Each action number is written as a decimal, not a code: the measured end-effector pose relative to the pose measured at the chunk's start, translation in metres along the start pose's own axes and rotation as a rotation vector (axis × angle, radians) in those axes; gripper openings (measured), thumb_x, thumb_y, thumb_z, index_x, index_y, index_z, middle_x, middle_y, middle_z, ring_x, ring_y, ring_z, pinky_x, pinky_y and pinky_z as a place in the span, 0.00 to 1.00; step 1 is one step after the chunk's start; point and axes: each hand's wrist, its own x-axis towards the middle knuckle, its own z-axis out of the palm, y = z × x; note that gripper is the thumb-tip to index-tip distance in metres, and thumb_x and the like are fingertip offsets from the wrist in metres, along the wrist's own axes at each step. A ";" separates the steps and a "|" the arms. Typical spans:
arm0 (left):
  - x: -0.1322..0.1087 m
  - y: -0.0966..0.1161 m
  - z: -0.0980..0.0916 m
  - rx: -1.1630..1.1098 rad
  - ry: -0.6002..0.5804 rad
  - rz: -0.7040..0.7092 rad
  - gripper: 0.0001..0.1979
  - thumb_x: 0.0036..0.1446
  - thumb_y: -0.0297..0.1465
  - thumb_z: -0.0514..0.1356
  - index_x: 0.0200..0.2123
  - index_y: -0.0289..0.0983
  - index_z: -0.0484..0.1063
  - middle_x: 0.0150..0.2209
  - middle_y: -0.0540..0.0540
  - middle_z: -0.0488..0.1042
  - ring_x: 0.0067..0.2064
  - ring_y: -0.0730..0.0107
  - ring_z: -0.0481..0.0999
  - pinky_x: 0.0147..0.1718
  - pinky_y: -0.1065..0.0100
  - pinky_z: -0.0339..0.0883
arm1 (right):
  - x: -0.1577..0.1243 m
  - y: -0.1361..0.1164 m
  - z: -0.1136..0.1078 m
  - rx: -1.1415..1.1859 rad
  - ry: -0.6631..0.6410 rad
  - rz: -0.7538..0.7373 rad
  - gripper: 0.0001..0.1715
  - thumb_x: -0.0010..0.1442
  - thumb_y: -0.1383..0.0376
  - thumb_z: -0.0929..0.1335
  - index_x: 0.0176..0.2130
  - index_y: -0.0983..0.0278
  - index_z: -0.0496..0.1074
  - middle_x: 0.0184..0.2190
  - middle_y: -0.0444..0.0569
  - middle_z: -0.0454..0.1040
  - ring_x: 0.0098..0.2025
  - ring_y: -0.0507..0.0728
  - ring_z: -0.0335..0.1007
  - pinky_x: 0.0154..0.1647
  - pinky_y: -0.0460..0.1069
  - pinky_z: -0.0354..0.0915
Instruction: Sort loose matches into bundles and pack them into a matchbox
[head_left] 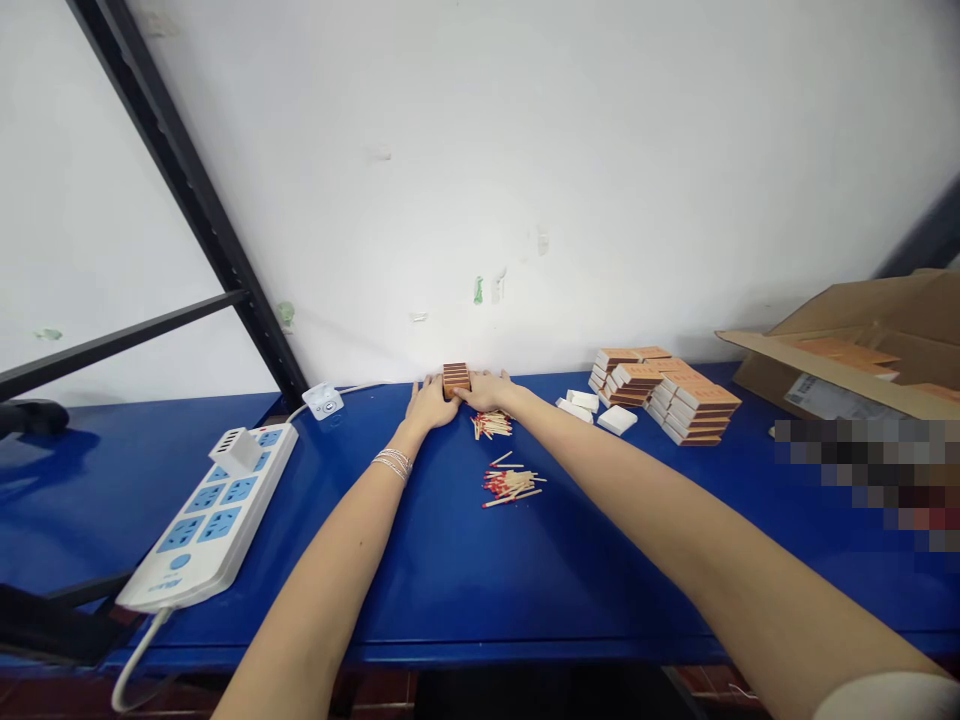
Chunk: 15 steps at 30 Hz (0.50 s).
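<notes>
A small stack of matchboxes (456, 379), brown striking sides toward me, stands by the wall at the back of the blue table. My left hand (431, 403) presses on its left side, with a beaded bracelet on the wrist. From the right, my right hand (484, 390) grips the same stack, thumb at its front. Just in front of my right hand lies a pile of red-tipped matches (492, 425). A second pile of matches (513, 485) is nearer to me. White matchbox trays (618, 420) rest to the right.
Stacked matchboxes (690, 395) stand at the right, before an open cardboard box (840, 340). On the left lie a white power strip (217, 520) with a plug in it and a small white adapter (324, 401) on a cable. A black metal post (195, 190) rises behind them.
</notes>
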 end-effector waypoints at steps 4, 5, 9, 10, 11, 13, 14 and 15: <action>-0.001 0.001 -0.001 -0.003 -0.002 -0.008 0.29 0.61 0.41 0.49 0.64 0.36 0.56 0.65 0.40 0.60 0.67 0.53 0.55 0.65 0.50 0.42 | -0.001 -0.001 -0.001 -0.001 0.007 -0.008 0.33 0.67 0.50 0.56 0.62 0.67 0.60 0.62 0.62 0.63 0.64 0.66 0.56 0.65 0.67 0.41; -0.001 0.001 -0.002 -0.004 -0.003 -0.007 0.29 0.61 0.40 0.48 0.64 0.36 0.57 0.64 0.40 0.61 0.66 0.53 0.55 0.65 0.50 0.43 | -0.001 -0.001 -0.001 0.000 0.011 -0.008 0.33 0.67 0.50 0.56 0.62 0.66 0.61 0.61 0.62 0.64 0.64 0.66 0.57 0.65 0.67 0.41; -0.002 0.003 -0.003 -0.009 0.000 -0.006 0.28 0.60 0.38 0.48 0.63 0.36 0.58 0.63 0.39 0.62 0.66 0.54 0.57 0.65 0.51 0.44 | 0.001 0.000 0.001 0.000 0.015 -0.004 0.33 0.67 0.50 0.56 0.61 0.67 0.62 0.61 0.62 0.65 0.63 0.66 0.58 0.65 0.67 0.41; -0.002 0.003 -0.004 -0.009 -0.001 -0.007 0.28 0.60 0.38 0.48 0.63 0.36 0.58 0.63 0.39 0.62 0.65 0.54 0.57 0.65 0.51 0.44 | 0.002 0.000 0.001 -0.001 0.015 -0.006 0.33 0.67 0.50 0.56 0.61 0.67 0.62 0.61 0.62 0.65 0.63 0.66 0.58 0.65 0.67 0.41; -0.002 0.003 -0.004 -0.009 -0.004 -0.006 0.28 0.60 0.38 0.48 0.63 0.36 0.58 0.63 0.39 0.63 0.65 0.54 0.57 0.65 0.51 0.44 | 0.002 0.000 0.002 -0.004 0.015 -0.009 0.33 0.67 0.49 0.56 0.60 0.67 0.62 0.61 0.62 0.65 0.63 0.66 0.59 0.65 0.67 0.42; -0.002 0.003 -0.004 -0.008 -0.006 -0.008 0.28 0.60 0.38 0.48 0.63 0.36 0.58 0.63 0.40 0.63 0.66 0.54 0.57 0.65 0.51 0.44 | 0.003 0.000 0.001 -0.011 0.016 -0.015 0.33 0.66 0.49 0.57 0.60 0.68 0.63 0.60 0.63 0.66 0.62 0.66 0.60 0.64 0.67 0.42; -0.002 0.003 -0.004 -0.007 -0.007 -0.012 0.29 0.60 0.38 0.49 0.63 0.36 0.58 0.63 0.39 0.63 0.66 0.54 0.57 0.65 0.51 0.44 | 0.003 0.001 0.001 -0.015 0.017 -0.018 0.33 0.66 0.49 0.57 0.59 0.68 0.63 0.59 0.63 0.66 0.61 0.66 0.61 0.64 0.67 0.43; -0.002 0.003 -0.004 -0.006 -0.008 -0.017 0.29 0.59 0.38 0.49 0.63 0.36 0.58 0.63 0.39 0.62 0.65 0.53 0.57 0.65 0.51 0.43 | 0.002 0.001 0.000 -0.019 0.017 -0.021 0.33 0.66 0.49 0.58 0.59 0.69 0.64 0.59 0.63 0.67 0.61 0.67 0.61 0.64 0.67 0.44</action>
